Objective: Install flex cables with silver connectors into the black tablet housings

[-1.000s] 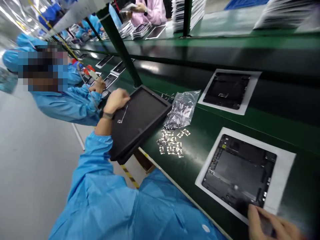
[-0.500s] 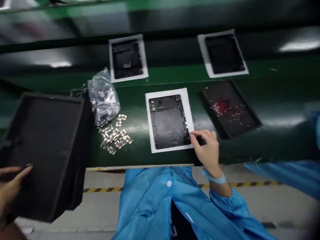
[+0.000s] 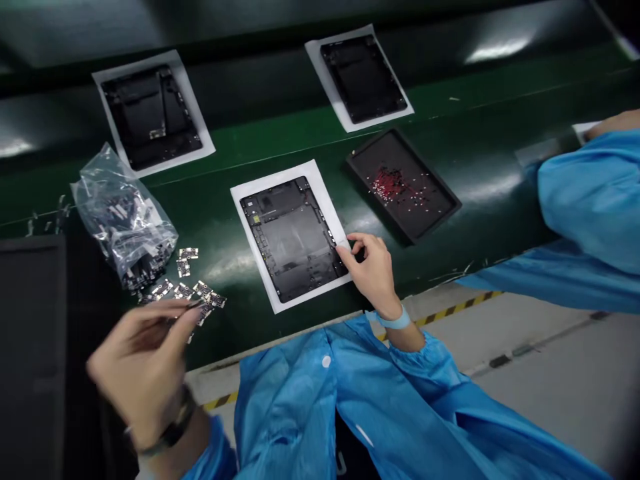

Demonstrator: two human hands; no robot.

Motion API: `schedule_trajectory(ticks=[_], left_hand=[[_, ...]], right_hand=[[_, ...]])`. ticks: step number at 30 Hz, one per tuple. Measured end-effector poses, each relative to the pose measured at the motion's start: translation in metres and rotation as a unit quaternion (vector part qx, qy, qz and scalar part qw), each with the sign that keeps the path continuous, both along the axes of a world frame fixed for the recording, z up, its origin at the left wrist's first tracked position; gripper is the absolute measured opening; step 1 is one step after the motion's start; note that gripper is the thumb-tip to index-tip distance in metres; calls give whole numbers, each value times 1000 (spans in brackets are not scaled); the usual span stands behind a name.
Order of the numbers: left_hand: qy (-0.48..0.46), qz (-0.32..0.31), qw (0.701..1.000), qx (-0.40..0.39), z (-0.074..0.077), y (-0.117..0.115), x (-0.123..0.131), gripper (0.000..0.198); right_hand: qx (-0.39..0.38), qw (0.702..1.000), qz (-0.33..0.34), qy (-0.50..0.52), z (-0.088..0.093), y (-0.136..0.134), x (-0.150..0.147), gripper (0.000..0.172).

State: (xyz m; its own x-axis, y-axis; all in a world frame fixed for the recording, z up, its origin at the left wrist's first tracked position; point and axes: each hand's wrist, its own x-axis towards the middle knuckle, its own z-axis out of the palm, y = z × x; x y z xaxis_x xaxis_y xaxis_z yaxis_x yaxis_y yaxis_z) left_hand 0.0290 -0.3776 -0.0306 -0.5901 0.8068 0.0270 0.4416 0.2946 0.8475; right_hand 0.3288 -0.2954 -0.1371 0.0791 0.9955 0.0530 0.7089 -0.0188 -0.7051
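My left hand (image 3: 143,370) hangs low at the left, pinching thin dark tweezers (image 3: 194,304) whose tips sit just over a scatter of small metal parts (image 3: 193,293). Behind those parts lies a clear plastic bag (image 3: 123,217) full of more of them. My right hand (image 3: 370,267) rests at the lower right edge of a dark tablet back housing (image 3: 293,240), which lies on a white paper sheet (image 3: 313,177). Something dark may sit between its fingers, but the fingers hide it.
Two more housings on white sheets (image 3: 150,117) (image 3: 363,80) lie along the green bench (image 3: 280,140). A black tray (image 3: 370,157) holds red and pale specks. A black foam tray (image 3: 30,347) fills the left edge. A co-worker's blue sleeve (image 3: 590,213) enters at right.
My left hand has let go of the black foam tray and moved over the small metal parts with the tweezers. The view has turned slightly, and my right hand remains at the housing's edge.
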Motion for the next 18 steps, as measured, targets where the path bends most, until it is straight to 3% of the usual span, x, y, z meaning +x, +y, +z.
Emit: schedule_trajectory(ticks=[2,4,7,11,18], left_hand=[[-95,-76,993,1,-26,22,30,14],[-194,-160,967,-37,-47,42,56,14],[-265,-233,932,-81,-67,62,80,15],[-284,-250,922,-87,-78,75,86,20],[-292,-258,914,-112,-80,81,88,19]], right_hand=[[-12,1000,-1,26,-2,4,0,20],[-10,998,-7,54,-3,5,-3,17],[-3,998,-4,69,-2,4,-9,16],[-1,998,23,54,-2,3,-12,14],[8,993,73,88,-4,15,-8,12]])
